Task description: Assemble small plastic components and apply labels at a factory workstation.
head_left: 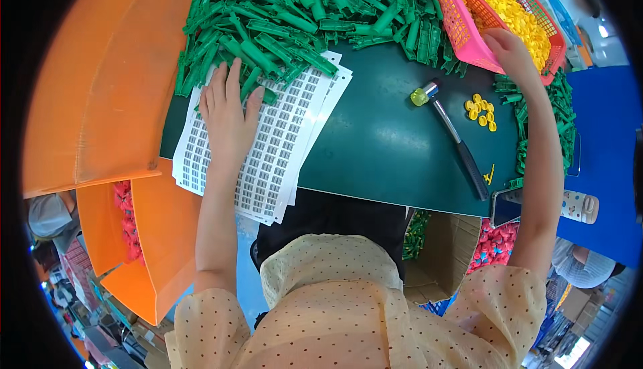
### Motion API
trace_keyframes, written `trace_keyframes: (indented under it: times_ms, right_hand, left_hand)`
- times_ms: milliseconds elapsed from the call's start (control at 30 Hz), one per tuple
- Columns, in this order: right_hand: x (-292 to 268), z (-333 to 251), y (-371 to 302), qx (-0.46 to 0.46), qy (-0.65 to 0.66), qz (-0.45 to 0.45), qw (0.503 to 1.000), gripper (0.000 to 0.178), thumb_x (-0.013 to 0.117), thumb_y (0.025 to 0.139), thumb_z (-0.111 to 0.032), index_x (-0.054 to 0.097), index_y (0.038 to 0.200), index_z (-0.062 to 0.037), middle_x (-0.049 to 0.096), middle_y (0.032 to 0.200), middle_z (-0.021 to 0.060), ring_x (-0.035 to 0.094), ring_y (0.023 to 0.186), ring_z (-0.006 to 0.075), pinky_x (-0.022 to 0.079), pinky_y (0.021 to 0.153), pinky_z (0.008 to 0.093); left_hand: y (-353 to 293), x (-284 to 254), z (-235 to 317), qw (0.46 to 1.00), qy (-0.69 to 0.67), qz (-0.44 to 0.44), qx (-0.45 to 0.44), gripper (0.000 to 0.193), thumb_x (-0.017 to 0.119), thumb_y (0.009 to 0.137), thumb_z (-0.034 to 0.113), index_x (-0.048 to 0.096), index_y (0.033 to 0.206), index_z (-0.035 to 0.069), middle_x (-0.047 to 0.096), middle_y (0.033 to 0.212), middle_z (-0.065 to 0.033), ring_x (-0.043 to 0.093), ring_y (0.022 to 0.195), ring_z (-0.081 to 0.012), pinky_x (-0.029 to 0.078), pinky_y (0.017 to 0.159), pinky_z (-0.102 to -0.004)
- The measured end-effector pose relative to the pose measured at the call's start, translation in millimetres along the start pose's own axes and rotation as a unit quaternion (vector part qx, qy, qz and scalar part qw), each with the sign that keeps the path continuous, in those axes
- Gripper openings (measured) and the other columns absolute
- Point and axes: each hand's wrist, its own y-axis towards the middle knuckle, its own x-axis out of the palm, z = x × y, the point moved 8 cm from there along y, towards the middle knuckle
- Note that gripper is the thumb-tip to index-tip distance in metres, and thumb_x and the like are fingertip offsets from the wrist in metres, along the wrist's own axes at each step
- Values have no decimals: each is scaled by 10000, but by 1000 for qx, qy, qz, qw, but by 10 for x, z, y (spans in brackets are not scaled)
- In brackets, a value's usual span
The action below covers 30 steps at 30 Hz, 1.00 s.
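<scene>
My left hand [230, 118] lies at the near edge of a heap of long green plastic parts [288, 21], fingers spread, fingertips touching the green pieces. Under that hand and wrist are stacked white sheets of small printed labels [274, 148]. My right hand [514, 55] reaches to the far right, its fingers bent over the near side of a pink plastic basket [462, 27]. Some of those fingertips are hard to make out. Inside the pink basket sits a red basket [556, 47] full of small yellow caps [499, 1].
A hammer [452, 134] with a dark grip lies on the dark green table [375, 134], beside several loose yellow caps [482, 111]. More green parts [549, 128], a phone [506, 207] and a bottle [579, 207] are at the right. Orange bins [107, 88] stand left; a cardboard box [439, 255] is below.
</scene>
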Motion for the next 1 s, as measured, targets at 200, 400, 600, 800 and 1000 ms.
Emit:
trace_keyframes:
  times_ms: [200,400,600,800,1000]
  right_hand:
    - [319,256,477,39,76,-34,996,558,516,1008,-431,465,1454,-98,611,1312,97,589,1158,168,453,1008,295]
    - [434,302,651,78,104,-83,988,610,359,1038,-550,451,1472,-132,612,1310,35,626,1075,122,473,966,251]
    - [507,74,499,167,249,-59,952,494,367,1051,-444,552,1367,-112,661,1196,68,636,1019,132,503,884,286]
    - [497,30,493,125,335,-66,932,431,378,1053,-390,627,1269,-111,700,1060,43,660,858,109,521,792,264]
    - [87,-197,469,-97,-76,60,990,390,637,863,-167,627,1232,-41,693,1071,206,645,1070,357,487,931,410]
  left_hand:
    - [-29,-53,55,1000,-3,-2,5,579,581,972,348,426,1438,42,434,1443,-212,378,1365,-365,224,1151,-512]
    - [8,-64,36,1000,-3,14,10,586,594,964,357,437,1428,36,444,1426,-220,406,1329,-368,248,1129,-516]
    - [23,-60,35,1000,-8,9,6,576,594,964,353,443,1427,46,443,1433,-213,402,1335,-369,244,1133,-514]
    - [39,-51,15,1000,-6,9,-2,555,576,974,353,445,1432,69,442,1438,-201,387,1354,-370,237,1139,-510]
    - [34,-54,39,1000,-17,11,0,550,600,963,330,459,1418,56,447,1428,-194,392,1350,-367,242,1143,-504]
